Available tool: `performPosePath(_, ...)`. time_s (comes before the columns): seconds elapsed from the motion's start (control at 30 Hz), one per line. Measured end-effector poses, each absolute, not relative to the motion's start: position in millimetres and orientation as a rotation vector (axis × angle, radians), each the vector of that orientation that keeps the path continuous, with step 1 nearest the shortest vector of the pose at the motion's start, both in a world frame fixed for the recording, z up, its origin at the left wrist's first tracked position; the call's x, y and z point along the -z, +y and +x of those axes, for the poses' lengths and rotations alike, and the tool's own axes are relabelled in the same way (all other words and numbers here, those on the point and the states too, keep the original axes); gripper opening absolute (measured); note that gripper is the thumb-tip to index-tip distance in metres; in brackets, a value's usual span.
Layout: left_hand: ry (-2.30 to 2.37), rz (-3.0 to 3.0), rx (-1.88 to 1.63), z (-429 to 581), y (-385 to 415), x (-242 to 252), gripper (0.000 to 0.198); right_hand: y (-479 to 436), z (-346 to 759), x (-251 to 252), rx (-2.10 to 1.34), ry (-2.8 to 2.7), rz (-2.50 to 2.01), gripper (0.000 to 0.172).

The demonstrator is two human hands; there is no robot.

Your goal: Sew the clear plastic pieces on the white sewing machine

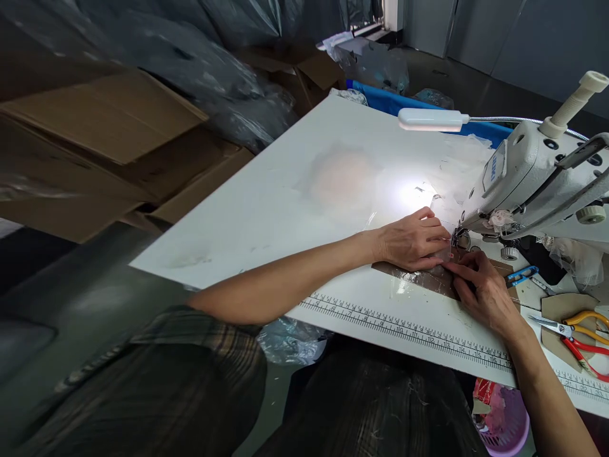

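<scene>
My left hand (pixel 413 241) lies on the table just left of the sewing machine's presser foot (pixel 457 237). Its fingers are bent and pressed together on a thin, sheer piece of fabric (pixel 442 255), mostly hidden beneath them. From the right, my right hand (pixel 488 289) reaches the same piece, thumb and forefinger closing on its near edge close to my left fingertips. Both hands rest over a shiny brown sheet (pixel 423 277) on the tabletop. The white sewing machine (pixel 523 171) stands just beyond and right of them.
A lamp (pixel 431 119) lights the white table (pixel 266 222). A printed ruler (pixel 404 330) runs along its front edge. On the right lie blue thread snips (pixel 521 275), yellow-handled scissors (pixel 566 327) and red-handled pliers (pixel 583 355). Cardboard boxes (pixel 104 120) stand left; a purple basket (pixel 514 425) is below.
</scene>
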State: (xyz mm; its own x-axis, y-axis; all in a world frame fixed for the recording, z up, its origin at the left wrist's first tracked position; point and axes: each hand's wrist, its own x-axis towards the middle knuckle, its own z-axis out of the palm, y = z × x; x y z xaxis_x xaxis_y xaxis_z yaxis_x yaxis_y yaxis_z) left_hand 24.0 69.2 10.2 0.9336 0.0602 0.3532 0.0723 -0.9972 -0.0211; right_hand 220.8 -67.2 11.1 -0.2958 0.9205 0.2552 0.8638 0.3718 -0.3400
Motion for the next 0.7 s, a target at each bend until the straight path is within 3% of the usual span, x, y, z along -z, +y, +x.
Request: performPosePath(0.7,-0.130,-3.107,0.582,24,67,0,0.032,-67,224,-8,-0.224,-2.222,-1.557,0.036)
